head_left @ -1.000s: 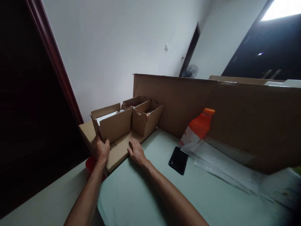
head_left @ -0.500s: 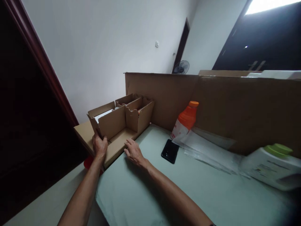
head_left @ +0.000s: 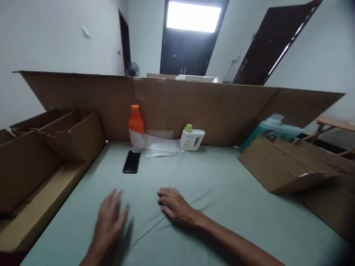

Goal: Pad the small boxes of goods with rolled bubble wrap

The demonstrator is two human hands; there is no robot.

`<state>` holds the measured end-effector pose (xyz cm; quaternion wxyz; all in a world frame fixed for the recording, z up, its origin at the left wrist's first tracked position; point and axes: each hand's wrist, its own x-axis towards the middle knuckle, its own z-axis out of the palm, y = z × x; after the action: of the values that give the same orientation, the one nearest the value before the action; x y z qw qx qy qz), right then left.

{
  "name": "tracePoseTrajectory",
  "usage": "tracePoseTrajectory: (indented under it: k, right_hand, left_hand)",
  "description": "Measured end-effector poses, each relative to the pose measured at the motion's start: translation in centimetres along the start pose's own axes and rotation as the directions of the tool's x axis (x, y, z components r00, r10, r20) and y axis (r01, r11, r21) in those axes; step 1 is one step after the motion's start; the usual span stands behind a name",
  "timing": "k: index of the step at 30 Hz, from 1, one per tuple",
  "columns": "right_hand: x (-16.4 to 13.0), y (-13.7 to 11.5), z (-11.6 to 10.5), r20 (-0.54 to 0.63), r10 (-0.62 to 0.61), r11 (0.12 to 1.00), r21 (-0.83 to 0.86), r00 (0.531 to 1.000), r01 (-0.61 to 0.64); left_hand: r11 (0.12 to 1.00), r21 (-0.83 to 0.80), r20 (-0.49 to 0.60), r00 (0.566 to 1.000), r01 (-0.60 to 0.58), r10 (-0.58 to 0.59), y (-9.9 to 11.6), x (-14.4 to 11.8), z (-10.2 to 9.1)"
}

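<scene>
My left hand is blurred by motion above the near part of the pale green cloth, fingers spread and holding nothing. To its right, my right hand lies on the cloth with its fingers slightly bent and apart, and nothing shows in it. Beyond the hands lies a black phone, screen up. Behind the phone stand an orange bottle and a flat stack of clear bubble wrap bags. A white jug with a green cap stands right of the bags.
Cardboard boxes with compartments stand along the left edge. More cardboard boxes lean at the right, before a bottle of teal liquid. A tall cardboard panel closes off the back of the table.
The view has swung right. My left hand has let go of the cardboard box at the left and is over the cloth. My right hand has moved away from the box edge onto the cloth.
</scene>
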<state>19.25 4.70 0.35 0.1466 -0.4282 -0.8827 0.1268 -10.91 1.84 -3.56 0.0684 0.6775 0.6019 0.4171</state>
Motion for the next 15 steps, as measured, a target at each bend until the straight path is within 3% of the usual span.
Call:
tracePoseTrajectory:
  k: [3, 5, 10, 12, 15]
  right_hand:
    - [0.5, 4.3, -2.5, -0.047, 0.096, 0.992, -0.077, 0.994, -0.1]
    - [3.0, 7.4, -4.1, -0.079, 0.13, 0.982, -0.125, 0.988, -0.139]
    - [10.9, 13.8, -7.3, -0.121, 0.172, 0.955, -0.224, 0.978, -0.195]
    - [12.0, 14.9, -8.2, -0.104, 0.179, 0.946, -0.254, 0.978, -0.2]
    - [11.4, 14.9, -9.1, -0.083, 0.19, 0.934, -0.291, 0.978, -0.207]
  left_hand:
    - [0.989, 0.034, 0.241, 0.961, -0.145, 0.132, 3.9, -0.7, 5.9]
    - [0.977, 0.113, 0.34, 0.931, -0.181, 0.133, 5.0, -0.7, 7.6]
    - [0.901, 0.29, 0.331, 0.917, -0.323, 0.222, 4.9, -1.9, 8.0]
    - [0.87, 0.318, 0.314, 0.908, -0.377, 0.278, 4.2, -2.9, 8.1]
    - [0.851, 0.314, 0.318, 0.891, -0.421, 0.323, 2.0, -3.9, 9.0]
